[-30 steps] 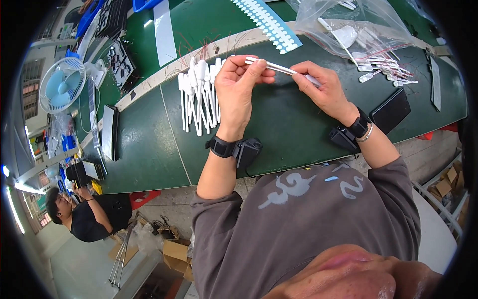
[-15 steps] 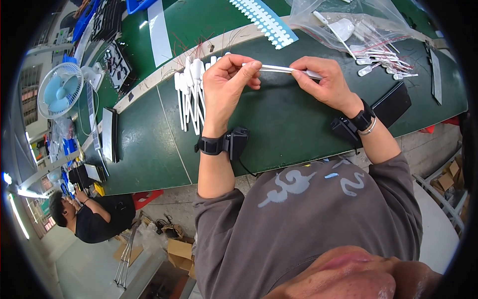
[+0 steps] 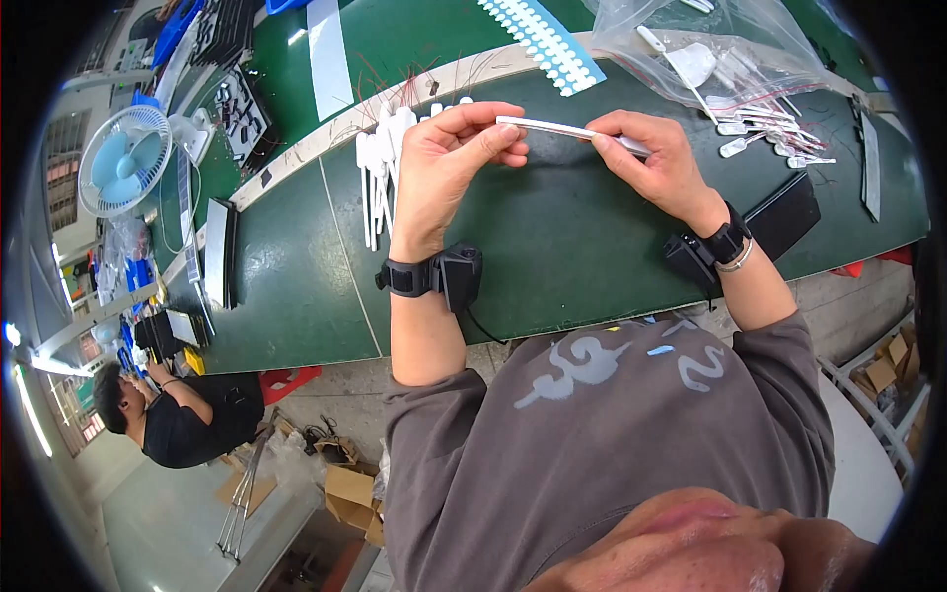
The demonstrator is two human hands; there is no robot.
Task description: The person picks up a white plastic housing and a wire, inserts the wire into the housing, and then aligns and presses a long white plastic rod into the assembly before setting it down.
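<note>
Before printed shirt (image 3: 612, 454), white stick (image 3: 554, 128) in hands (image 3: 663, 166)

Slim white stick (image 3: 548, 127), crosswise, held between left hand (image 3: 444, 153) and right hand (image 3: 659, 166)

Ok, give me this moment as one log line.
left hand: holds white stick, one end | right hand: holds other end | table: pile of white sticks, clear bag

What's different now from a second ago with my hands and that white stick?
Your left hand has shifted left, covering more of the white pile, and the white stick lies a little more level. Nothing visibly grabbed or released: the stick stays between left and right hand. Clear bag and black flat object stayed put.
</note>
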